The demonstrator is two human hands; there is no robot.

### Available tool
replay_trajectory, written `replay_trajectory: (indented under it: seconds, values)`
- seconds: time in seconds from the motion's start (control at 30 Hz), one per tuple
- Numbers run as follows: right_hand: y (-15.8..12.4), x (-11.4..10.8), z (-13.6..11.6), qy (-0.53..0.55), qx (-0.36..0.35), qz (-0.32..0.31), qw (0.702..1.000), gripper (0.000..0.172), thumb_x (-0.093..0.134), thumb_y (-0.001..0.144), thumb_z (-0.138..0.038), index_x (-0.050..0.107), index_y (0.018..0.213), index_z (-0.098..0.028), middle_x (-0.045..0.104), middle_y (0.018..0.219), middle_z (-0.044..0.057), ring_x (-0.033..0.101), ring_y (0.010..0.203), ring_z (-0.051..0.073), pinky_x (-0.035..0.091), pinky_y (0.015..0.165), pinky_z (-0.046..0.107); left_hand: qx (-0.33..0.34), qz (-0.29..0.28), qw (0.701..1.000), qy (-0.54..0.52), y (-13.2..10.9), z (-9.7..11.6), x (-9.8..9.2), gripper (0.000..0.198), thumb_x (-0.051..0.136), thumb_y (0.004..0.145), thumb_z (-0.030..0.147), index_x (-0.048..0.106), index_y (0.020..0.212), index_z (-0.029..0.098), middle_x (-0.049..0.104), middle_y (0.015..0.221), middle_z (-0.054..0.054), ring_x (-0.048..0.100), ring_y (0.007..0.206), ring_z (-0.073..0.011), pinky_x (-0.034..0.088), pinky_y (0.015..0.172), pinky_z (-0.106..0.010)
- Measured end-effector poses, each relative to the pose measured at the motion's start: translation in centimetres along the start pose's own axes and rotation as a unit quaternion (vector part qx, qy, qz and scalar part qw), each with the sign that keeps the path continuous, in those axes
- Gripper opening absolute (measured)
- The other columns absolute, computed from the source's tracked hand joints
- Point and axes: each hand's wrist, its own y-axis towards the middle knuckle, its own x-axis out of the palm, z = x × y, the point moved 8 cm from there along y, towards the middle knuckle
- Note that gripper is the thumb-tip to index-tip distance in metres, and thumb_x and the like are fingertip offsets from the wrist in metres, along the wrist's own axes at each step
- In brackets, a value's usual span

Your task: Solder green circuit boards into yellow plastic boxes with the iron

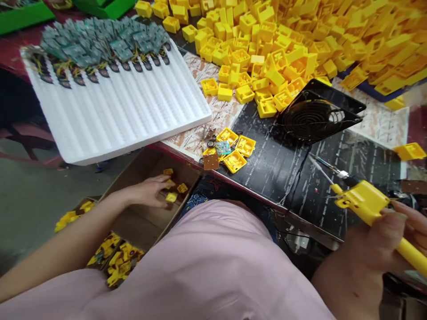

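The black fan (pixel 312 118) with a round wire grille lies on the surface (pixel 267 162), and I use it as the landmark. In front of the fan and to its right, the right hand (pixel 383 235) grasps a yellow-handled tool (pixel 362 202), which points its thin tip toward the fan. Behind this tip, a soldering iron (pixel 328 168) with black handle is visible.

Well to the left of the fan and lower than the surface, the left hand (pixel 147 192) is above a cardboard box (pixel 151 222). Its fingers are spread and slightly bent, released from any grip; a yellow casing (pixel 171 197) is just beside the fingertips, but I cannot tell if they touch.

Nearer to the fan, on its left, there is a small group of open casings (pixel 235 161), with a green circuit board (pixel 223 147) and a brown board (pixel 211 162). Behind the fan, a large heap of yellow casings (pixel 267 53) spreads. Far left of the fan is a white foam tray (pixel 133 115), bearing many wired circuit boards (pixel 86 49) along its far side.
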Motion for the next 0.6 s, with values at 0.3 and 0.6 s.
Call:
replay_trajectory:
  seconds: [0.3,0.6]
  values:
    - [-1.9,-1.0,1.1,0.007,-0.133,0.230,0.964,0.023,0.086,0.062,-0.050,0.085,0.084,-0.043,0.068,0.062,0.000,0.049,0.050,0.023,0.044,0.053,0.049,0.054,-0.058,0.989,0.126,11.3,4.2,-2.1,0.092,0.078,0.087,0.055,0.041,0.165,0.023,0.026,0.177,-0.023,0.029,0.161,-0.0514,0.034,0.125,-0.067]
    - [-1.2,-1.4,2.9,-0.043,0.025,0.110,0.993,0.023,0.082,0.062,-0.049,0.083,0.084,-0.054,0.078,0.071,0.002,0.066,0.053,0.040,0.046,0.046,0.061,0.104,-0.070,0.978,0.169,12.9,6.7,-0.7,0.055,0.062,0.099,0.043,0.061,0.146,0.015,0.054,0.161,-0.021,0.053,0.147,-0.0426,0.057,0.101,-0.057]
